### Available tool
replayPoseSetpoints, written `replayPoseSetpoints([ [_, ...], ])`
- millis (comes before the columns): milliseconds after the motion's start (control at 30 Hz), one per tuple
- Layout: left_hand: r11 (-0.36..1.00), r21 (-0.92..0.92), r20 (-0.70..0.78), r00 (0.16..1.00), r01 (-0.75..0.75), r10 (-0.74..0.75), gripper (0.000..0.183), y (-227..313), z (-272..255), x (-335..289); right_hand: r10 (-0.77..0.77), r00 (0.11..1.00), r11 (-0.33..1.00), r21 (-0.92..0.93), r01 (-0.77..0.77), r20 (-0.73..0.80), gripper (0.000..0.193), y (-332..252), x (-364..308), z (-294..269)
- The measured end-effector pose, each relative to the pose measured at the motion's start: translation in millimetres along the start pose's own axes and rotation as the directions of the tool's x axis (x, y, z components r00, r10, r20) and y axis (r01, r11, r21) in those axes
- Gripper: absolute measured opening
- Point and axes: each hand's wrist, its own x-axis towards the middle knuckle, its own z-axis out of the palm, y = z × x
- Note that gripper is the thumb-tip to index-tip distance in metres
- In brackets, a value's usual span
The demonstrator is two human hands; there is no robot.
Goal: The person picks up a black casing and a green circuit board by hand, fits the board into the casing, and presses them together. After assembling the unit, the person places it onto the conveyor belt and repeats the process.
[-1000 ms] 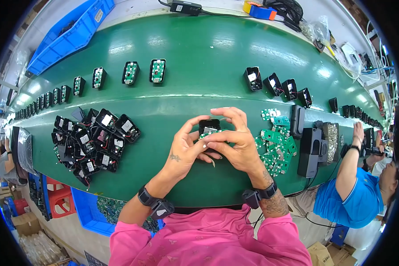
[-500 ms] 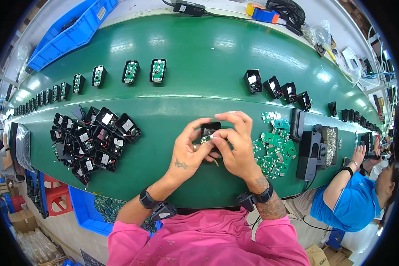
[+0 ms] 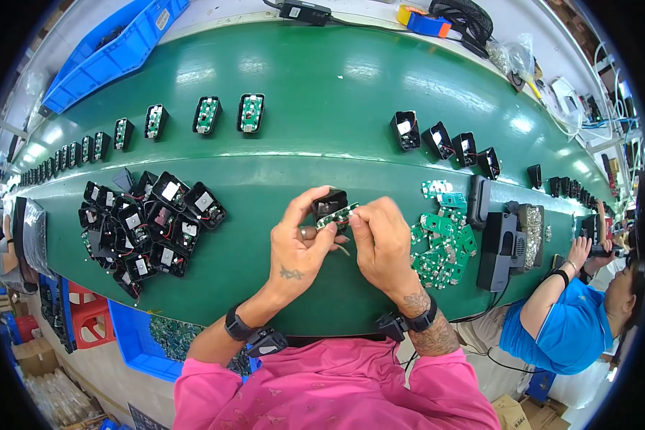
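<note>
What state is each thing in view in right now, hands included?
Held case: open, hollow inside showing
Held board: slanted along that case's near edge, not seated inside
Left hand: curled around that case
Right hand: pinching that board's end
Upper-left cases: open, nearest ones fitted with boards
Upper-right cases: open, no green boards showing
Case pile: jumbled
Loose boards: heaped
Blue bin: open-topped

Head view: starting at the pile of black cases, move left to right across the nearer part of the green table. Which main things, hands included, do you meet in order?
Black case pile → left hand → right hand → green board pile → black box → small shiny parts
</note>
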Motion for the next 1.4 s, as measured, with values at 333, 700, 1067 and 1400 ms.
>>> replayPoseSetpoints([
  [333, 0.976, 0.157, 0.04, 0.988, -0.151, 0.147, 0.051, 0.8, -12.5, 1.7, -0.01, 0.975, 0.979, 0.2, -0.035, 0.223, 0.005, 1.1, 4.7, -8.6],
  [700, 0.85, 0.399, 0.198, 0.938, -0.344, 0.286, 0.048, 10.2, -15.8, 5.5, 0.024, 0.958, 0.963, 0.25, -0.099, 0.286, 0.006, 3.9, 3.4, -12.3],
  [1067, 0.861, 0.411, 0.104, 0.953, -0.301, 0.284, 0.046, -5.5, -10.8, 5.6, 0.08, 0.97, 0.977, 0.174, -0.122, 0.229, 0.005, 4.3, -4.1, 4.2],
  [1400, 0.996, -0.085, 0.122, 0.992, 0.041, -0.03, 0.061, 5.7, -17.1, 14.2, 0.444, 0.819, 0.719, 0.401, -0.568, 0.364, 0.014, 5.9, -5.0, -3.9],
])
